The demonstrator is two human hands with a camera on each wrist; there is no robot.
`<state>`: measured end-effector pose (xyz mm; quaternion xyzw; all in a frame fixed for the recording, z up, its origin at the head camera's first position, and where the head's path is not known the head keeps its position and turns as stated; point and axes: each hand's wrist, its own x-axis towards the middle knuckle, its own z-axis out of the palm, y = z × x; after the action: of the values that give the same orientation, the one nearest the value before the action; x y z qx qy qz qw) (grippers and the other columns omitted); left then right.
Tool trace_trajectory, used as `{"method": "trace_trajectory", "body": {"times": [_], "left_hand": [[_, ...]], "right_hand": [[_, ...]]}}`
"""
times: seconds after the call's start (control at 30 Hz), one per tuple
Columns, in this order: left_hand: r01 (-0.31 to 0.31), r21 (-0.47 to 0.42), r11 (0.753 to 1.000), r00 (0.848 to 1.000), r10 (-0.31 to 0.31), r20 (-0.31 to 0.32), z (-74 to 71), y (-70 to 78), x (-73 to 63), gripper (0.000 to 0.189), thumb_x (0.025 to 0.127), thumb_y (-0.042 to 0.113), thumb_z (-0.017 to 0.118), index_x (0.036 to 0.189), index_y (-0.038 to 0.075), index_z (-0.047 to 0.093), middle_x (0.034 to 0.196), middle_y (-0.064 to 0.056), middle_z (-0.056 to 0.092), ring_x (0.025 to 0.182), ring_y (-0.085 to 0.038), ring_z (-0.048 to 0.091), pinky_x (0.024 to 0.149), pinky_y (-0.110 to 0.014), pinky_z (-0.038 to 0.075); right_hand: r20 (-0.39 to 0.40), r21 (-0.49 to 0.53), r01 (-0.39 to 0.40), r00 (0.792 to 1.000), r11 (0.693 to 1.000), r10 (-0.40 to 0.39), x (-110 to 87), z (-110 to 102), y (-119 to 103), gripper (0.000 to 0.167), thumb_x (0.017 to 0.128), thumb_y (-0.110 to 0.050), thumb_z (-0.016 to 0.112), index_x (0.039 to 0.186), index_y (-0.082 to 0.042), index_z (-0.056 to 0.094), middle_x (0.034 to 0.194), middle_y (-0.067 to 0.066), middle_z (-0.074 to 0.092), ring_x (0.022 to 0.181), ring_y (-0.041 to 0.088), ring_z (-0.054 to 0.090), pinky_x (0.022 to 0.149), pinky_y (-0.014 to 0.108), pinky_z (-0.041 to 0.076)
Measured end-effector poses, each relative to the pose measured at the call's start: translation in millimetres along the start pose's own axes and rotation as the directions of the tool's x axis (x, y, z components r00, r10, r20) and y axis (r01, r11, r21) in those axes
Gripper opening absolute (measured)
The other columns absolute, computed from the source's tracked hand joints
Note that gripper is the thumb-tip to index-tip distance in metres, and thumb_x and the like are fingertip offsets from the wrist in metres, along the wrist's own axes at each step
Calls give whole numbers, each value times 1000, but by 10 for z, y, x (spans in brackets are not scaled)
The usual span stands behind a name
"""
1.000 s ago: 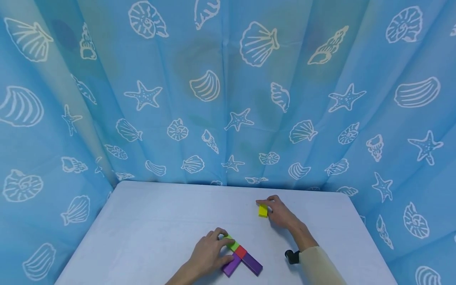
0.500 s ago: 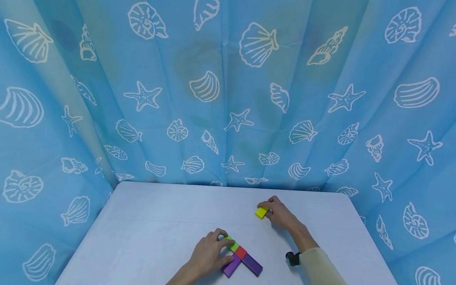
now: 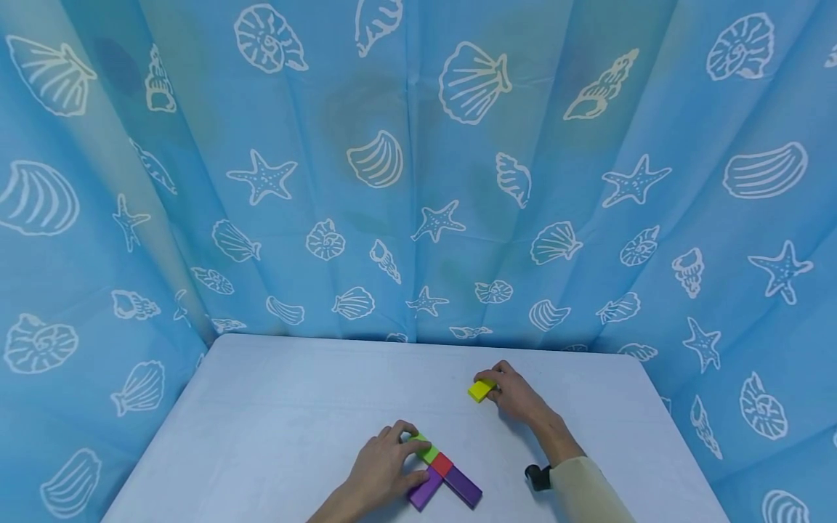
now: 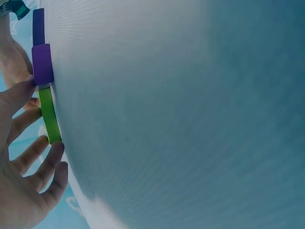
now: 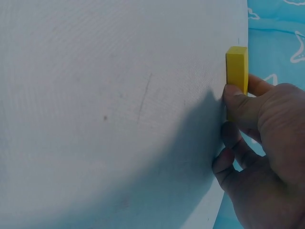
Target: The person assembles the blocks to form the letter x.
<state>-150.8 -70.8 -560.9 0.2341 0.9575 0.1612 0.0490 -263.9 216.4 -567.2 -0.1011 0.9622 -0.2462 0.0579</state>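
Note:
Toward the front of the table, my left hand (image 3: 381, 467) holds a green block (image 3: 429, 453) with bent fingers at its far end and side. Its thumb touches a purple block (image 3: 426, 489). A red block (image 3: 442, 464) sits between the green one and a longer dark purple block (image 3: 463, 486), all lying together as a joined shape. Farther back, my right hand (image 3: 518, 396) pinches a yellow block (image 3: 480, 391) between thumb and fingers. The right wrist view shows the yellow block (image 5: 237, 69) sticking out past the thumb, its lower part hidden by the fingers.
A white tabletop (image 3: 294, 392) lies under everything. Behind it and at both sides hangs a blue curtain (image 3: 418, 174) with white shell and starfish prints. A small black device (image 3: 538, 476) is at the right wrist, by the pale sleeve (image 3: 588, 490).
The right hand's fingers have closed round the yellow block, which has turned to a slant and shifted slightly left at its near end. The left hand and the joined blocks have hardly moved.

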Motion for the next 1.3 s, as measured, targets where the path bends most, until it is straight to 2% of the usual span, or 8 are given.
{"method": "trace_trajectory", "body": {"times": [0.37, 0.77, 1.3], "left_hand": [[20, -4, 1000, 1000, -19, 20, 20, -3, 16, 45, 85, 58, 72, 126, 40, 68, 125, 8, 55, 103, -14, 54, 82, -36, 52], [0, -15, 1000, 1000, 0, 5, 18, -11, 6, 45, 85, 58, 72, 126, 39, 68, 125, 8, 55, 103, -14, 55, 80, -34, 52], [11, -13, 1000, 1000, -11, 22, 8, -3, 15, 45, 86, 58, 72, 127, 39, 68, 126, 8, 55, 104, -15, 54, 80, -35, 52]], "right_hand": [[16, -5, -25, 1000, 1000, 25, -19, -29, -32, 38, 95, -3, 67, 126, -25, 69, 113, 2, 52, 103, 21, 52, 97, 41, 52], [12, 1, -3, 1000, 1000, 3, -37, -28, -22, 39, 94, -3, 68, 126, -24, 68, 113, 2, 51, 103, 21, 52, 97, 42, 52], [18, -10, -23, 1000, 1000, 23, -94, -49, -45, 38, 96, -7, 68, 128, -28, 67, 114, 2, 50, 106, 23, 53, 98, 43, 52]]}}
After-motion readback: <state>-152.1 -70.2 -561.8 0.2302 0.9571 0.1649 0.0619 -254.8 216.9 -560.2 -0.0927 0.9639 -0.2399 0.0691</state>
